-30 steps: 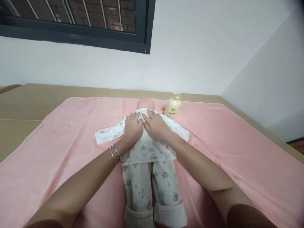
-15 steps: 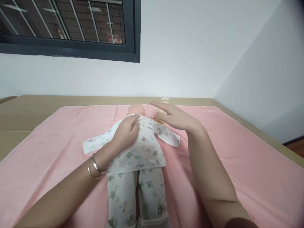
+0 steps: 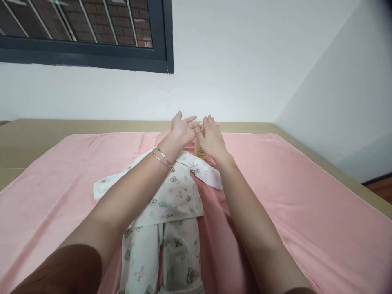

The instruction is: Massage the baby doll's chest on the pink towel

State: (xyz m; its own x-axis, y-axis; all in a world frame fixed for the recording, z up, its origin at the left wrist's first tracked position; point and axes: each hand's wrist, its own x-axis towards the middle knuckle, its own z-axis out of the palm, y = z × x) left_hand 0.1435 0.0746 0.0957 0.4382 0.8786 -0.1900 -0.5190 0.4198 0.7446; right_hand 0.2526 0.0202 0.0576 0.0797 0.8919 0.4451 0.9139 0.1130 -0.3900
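Note:
A yellowish bottle [image 3: 200,152] stands beyond the clothed doll, its upper part hidden by my hands. My left hand [image 3: 183,130], palm up with fingers spread, reaches to the left side of the bottle top. Over the bottle's top and right side lies my right hand [image 3: 211,138], its fingers stretched out. The doll lies on its back in a white printed top [image 3: 180,194] and matching trousers [image 3: 182,245]. Its head [image 3: 161,138] is mostly hidden behind my left wrist. Both sleeves are spread outward.
A pink blanket [image 3: 275,188] with some folds lies under the doll on a tan table [image 3: 39,130]. Behind the table stands a white wall [image 3: 229,61] with a dark-framed window [image 3: 159,36] at the upper left.
My left hand has left the doll's chest, moved forward and right, and turned palm up. My right hand has moved inward over the bottle. The view has shifted slightly.

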